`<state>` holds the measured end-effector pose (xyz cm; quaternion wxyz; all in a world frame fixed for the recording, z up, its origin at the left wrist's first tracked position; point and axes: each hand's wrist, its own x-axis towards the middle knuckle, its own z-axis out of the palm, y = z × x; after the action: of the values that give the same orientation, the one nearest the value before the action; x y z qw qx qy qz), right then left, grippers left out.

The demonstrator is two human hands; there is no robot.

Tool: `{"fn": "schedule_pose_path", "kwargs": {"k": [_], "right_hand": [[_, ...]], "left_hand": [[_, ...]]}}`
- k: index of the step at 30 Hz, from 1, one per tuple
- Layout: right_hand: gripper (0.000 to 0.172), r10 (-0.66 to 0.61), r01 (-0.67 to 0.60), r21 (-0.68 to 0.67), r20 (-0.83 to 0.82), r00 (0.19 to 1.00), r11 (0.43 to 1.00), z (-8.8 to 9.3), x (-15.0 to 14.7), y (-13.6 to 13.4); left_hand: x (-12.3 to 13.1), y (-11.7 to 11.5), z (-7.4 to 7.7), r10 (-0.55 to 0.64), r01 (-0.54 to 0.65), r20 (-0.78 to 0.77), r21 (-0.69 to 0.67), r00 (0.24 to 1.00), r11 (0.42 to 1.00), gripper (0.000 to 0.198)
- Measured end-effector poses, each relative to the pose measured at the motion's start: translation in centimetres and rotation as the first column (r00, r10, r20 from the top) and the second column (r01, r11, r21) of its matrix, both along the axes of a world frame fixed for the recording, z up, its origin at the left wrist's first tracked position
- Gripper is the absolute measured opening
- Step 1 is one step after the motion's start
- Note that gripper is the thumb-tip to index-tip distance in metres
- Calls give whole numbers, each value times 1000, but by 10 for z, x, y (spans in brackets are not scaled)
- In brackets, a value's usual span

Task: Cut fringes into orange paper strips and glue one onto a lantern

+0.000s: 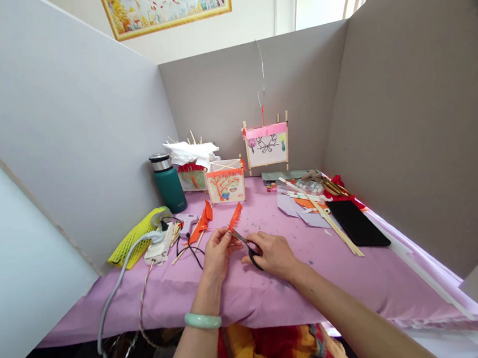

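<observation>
My left hand [218, 252] pinches the lower end of a narrow orange-red paper strip [235, 217], whose right edge is cut into a fringe. Black-handled scissors [253, 256] are in my right hand [275, 255], fingers through the loops, with the blades pointing up and left at the strip beside my left fingertips. Whether the blades touch the paper is too small to tell. To the left of my left hand lies a crumpled piece of orange paper [201, 223]. A small square paper lantern [227, 187] with an orange fringe and a drawn tree stands beyond my hands.
On the left are a green bottle [169, 186], a power strip [159, 247], a glue gun [188, 224] with its black cord, and yellow netting [132, 244]. Another lantern [267, 146] hangs from a wire. At right lie wooden sticks [333, 229], a black tablet-like slab [358, 223] and gold-handled scissors [334, 187].
</observation>
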<state>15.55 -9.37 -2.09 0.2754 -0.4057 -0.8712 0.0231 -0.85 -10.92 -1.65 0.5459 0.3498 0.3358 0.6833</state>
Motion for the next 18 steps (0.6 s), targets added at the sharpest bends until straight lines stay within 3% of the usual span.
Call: {"fn": "schedule_pose_path", "kwargs": {"k": [18], "right_hand": [[39,-5,5,-21,15,1000,1000,0,0,0]], "left_hand": [[0,2,-2,-12,13,20,-17,1000,1000,38]]}}
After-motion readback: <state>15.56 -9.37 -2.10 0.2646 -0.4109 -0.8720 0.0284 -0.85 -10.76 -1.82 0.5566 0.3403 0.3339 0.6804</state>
